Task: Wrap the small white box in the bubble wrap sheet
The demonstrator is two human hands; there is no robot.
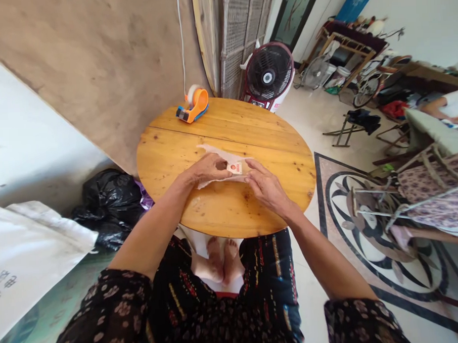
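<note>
From up here I look down on a round wooden bench [231, 212] with both hands working at its middle. My left hand [208, 168] lies on a thin, pale sheet of wrapping [223, 155] spread flat on the wood, and its fingers [221, 165] curl loosely against a small white packet with a red mark [235, 167]; whether they pinch it or only steady it I cannot tell. My right hand [266, 186] rests just beside the packet on the other side, its fingers stretched out almost flat, pressing on the near edge of the sheet and closed on nothing that I can see.

The packet sits on the sheet, between the two hands, near the centre of the bench. As I judge it, the wrapping is at an early stage: the sheet is laid out and the packet placed on it, but no fold covers the packet yet. An orange tape dispenser [194, 106] stands untouched at the far edge, well apart from the hands, so any taping is not yet done.
</note>
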